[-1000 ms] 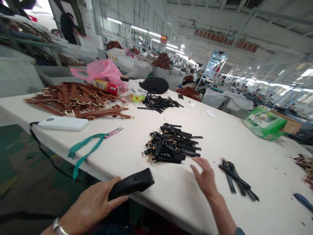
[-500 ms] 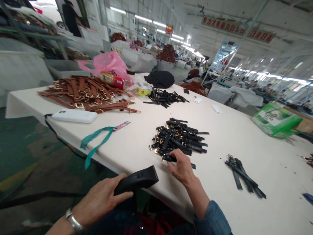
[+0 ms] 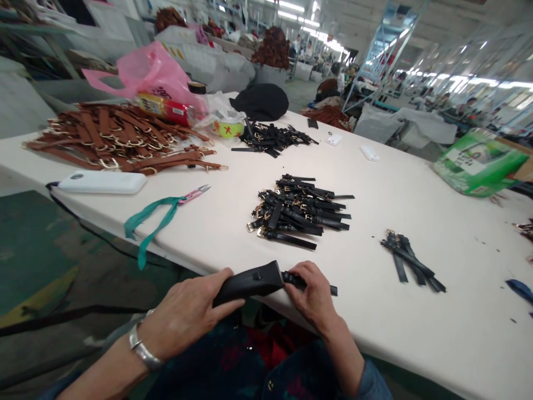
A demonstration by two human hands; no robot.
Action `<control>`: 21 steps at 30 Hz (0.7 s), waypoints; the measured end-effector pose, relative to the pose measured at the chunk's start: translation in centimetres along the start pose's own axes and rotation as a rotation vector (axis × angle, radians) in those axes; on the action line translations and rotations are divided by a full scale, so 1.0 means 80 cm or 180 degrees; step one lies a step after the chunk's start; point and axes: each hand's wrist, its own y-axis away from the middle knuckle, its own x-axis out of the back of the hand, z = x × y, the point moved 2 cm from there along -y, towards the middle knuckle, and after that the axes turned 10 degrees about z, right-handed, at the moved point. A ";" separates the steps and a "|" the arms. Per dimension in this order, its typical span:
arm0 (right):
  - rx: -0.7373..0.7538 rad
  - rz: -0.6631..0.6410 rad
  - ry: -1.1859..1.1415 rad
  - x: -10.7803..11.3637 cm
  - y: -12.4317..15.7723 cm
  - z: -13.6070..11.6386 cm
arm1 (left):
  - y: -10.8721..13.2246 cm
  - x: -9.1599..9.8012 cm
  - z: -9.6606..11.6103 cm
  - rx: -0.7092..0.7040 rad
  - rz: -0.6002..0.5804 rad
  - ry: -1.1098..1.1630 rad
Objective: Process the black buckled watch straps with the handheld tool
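Note:
My left hand (image 3: pixel 194 303), with a silver bracelet at the wrist, is wrapped round a black handheld tool (image 3: pixel 250 282) with a wide flat end; its exact kind I cannot make out. My right hand (image 3: pixel 312 294) pinches a short black buckle strap (image 3: pixel 296 279) over the table's front edge. One end of that strap meets the tool's wide end, and the other sticks out past my fingers. Just beyond lies a pile of black straps (image 3: pixel 302 214) with gold buckles. A smaller group of black straps (image 3: pixel 410 261) rests to the right.
On the white table (image 3: pixel 350 250) are pink thread snips (image 3: pixel 195 194) with a teal ribbon, a white power bank (image 3: pixel 102 182), brown straps (image 3: pixel 112 136), a pink bag (image 3: pixel 154 72), a black cap (image 3: pixel 260 101), more black straps (image 3: pixel 277 138) and a green package (image 3: pixel 478 164).
My right hand has drawn a black strap from the pile toward me. My left hand has brought the tool rightward to meet it. The view has tipped downward.

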 end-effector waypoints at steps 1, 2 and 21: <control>-0.0012 0.0017 -0.0057 0.000 0.000 0.002 | -0.004 -0.001 0.005 -0.0054 -0.0023 -0.0125; -0.0018 0.0031 -0.0123 0.001 0.000 0.003 | -0.008 -0.001 0.009 -0.0116 -0.0044 -0.0235; 0.0182 0.0004 -0.0488 0.000 -0.006 0.005 | -0.025 0.002 0.027 -0.0296 -0.0257 -0.0823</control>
